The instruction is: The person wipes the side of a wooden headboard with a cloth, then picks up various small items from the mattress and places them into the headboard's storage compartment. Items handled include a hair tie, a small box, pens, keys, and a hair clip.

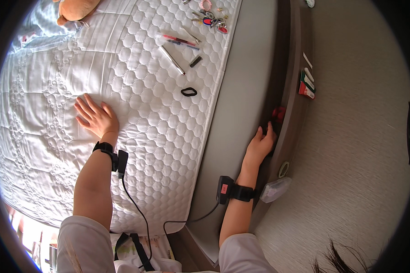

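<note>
My left hand rests flat on the white quilted mattress cover, fingers stretched and slightly spread, holding nothing. At the bed's right side, my right hand reaches into the dark gap between the grey mattress side and the brown bed frame. Its thumb and fingers bend round something dark that I cannot make out. Just beyond the fingertips shows a red thing, partly hidden in the gap. Each wrist wears a black strap with a small cabled box.
On the cover lie a black hair tie, a silver pen, a black cap, more pens and keys. The frame's ledge holds red-green packets, a tape roll and a clear plastic box.
</note>
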`<state>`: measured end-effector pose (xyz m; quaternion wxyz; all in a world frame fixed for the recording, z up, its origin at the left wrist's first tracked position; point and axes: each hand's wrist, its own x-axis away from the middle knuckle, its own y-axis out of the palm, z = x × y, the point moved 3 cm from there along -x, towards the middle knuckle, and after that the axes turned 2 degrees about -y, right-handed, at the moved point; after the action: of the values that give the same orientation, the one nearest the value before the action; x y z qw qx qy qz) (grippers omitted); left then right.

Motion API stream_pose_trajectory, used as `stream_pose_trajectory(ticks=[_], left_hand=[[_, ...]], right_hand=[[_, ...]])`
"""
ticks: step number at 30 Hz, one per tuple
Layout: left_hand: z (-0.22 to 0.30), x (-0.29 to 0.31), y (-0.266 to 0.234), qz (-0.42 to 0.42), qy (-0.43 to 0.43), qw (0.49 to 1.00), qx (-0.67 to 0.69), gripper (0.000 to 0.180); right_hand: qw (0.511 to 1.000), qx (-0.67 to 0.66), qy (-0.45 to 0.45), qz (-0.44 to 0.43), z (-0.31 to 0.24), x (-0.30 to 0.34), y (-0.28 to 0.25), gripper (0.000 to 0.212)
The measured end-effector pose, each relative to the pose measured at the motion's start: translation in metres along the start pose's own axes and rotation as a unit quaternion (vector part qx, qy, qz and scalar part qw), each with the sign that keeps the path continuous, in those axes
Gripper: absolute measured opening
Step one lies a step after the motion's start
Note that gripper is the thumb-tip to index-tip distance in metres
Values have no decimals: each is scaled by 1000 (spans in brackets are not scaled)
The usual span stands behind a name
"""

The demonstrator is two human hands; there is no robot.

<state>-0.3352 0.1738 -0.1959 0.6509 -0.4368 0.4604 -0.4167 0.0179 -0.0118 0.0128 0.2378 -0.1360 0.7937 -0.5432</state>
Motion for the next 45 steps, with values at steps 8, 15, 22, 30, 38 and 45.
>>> stream_pose_trajectory(ticks=[8, 15, 22, 30, 38, 45], left_hand=[[-1, 0, 0, 0, 2, 1000, -3, 64], [0, 0, 1, 0, 2, 1000, -1, 63], [-1, 0, 1, -9, 0, 1000, -11, 63], [-1, 0, 1, -4, 7, 1000, -3, 64], [-1, 0, 2, -7, 1, 1000, -3, 64], [-1, 0, 2, -6, 1, 1000, -5, 64]], right_hand=[[985, -107, 133, -36, 5, -9, 1, 32], [993, -119, -16, 12, -11, -10, 4, 23], [997, -66, 28, 29, -11, -8, -1, 25], [996, -84, 31, -21, 14, -4, 1, 21], [996, -84, 15, -31, 16, -3, 0, 17], [993, -31, -97, 52, -16, -3, -8, 14]])
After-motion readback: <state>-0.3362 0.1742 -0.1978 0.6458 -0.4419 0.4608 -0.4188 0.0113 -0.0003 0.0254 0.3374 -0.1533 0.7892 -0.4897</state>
